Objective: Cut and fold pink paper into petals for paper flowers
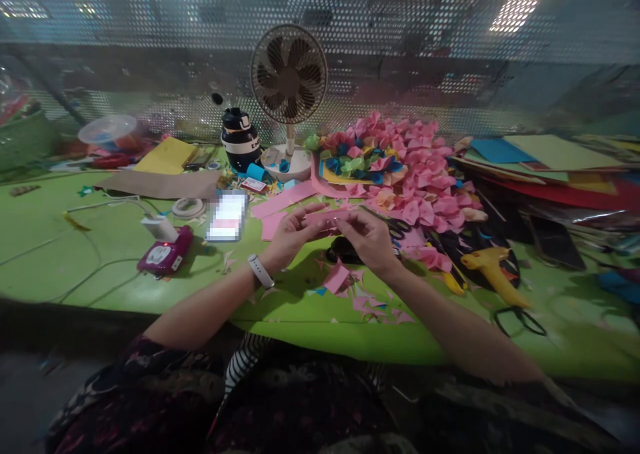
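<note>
Between my two hands is a strip of pink paper point(327, 218), held level above the green table. My left hand point(295, 235) pinches its left part with thumb and fingers; a white watch band circles that wrist. On the right part of the paper, the fingers of my right hand point(369, 239) are closed. Beneath the hands lie a dark object point(343, 249), whose kind I cannot make out, and scissors point(397, 229) with dark handles, partly hidden. Pink paper scraps point(337, 277) are scattered in front. Behind my right hand rises a large heap of folded pink paper flowers point(420, 167).
A small fan point(289, 77) and a dark bottle point(240, 141) stand at the back. Left are a lit phone point(227, 215) and a purple power adapter point(165, 251) with cables. A yellow glue gun point(495, 274) lies right, before stacked coloured paper sheets point(545, 154).
</note>
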`<state>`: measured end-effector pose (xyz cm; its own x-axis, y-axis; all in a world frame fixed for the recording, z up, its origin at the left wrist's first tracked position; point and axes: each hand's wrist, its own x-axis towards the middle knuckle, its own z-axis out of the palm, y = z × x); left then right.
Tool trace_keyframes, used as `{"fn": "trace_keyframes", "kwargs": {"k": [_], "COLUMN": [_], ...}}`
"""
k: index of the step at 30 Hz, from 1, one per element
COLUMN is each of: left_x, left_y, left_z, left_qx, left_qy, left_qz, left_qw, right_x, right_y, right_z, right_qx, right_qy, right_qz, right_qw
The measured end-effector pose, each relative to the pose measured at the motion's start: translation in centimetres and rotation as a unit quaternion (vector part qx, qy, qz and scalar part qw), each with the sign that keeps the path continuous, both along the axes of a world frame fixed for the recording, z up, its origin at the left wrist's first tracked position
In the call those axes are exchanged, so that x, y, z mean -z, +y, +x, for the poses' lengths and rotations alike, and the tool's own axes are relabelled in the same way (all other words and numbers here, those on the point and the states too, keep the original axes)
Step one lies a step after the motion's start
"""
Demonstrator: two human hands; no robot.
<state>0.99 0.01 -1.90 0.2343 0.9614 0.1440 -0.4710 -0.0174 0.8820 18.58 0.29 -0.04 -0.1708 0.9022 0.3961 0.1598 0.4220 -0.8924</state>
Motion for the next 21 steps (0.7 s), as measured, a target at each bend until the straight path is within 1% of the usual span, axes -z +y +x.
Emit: {"fn": "trace_keyframes", "kwargs": {"k": [7,12,15,18,21], "left_x": [-0.01,-0.28,-0.41,-0.44,-0.46], "left_y": [-0.11,-0.28,-0.25,-0.19,-0.2], "left_z": [0.03,0.1,0.07,0.06,0.11], "left_qx": [0.005,-0.004,-0.011,-0.017,-0.016], "left_qy": [0.002,0.011,0.013,0.014,0.018], "left_qz": [0.0,0.0,0.003,0.005,0.006], "left_qw": [1.0,1.0,1.0,1.0,1.0], "right_x": [0.29,0.51,0.5,0.52,0.53], "right_y": [-0.03,0.02,0.02,0.18,0.51], "right_z": [-0.15,-0.17,-0.12,0.05,0.21], "right_qx": [0.013,0.004,0.02,0.037,0.044], "right_qy": [0.004,-0.001,0.01,0.028,0.026], "right_qz": [-0.005,-0.003,0.002,-0.014,-0.014], "right_qw": [1.0,1.0,1.0,0.999,0.999]}}
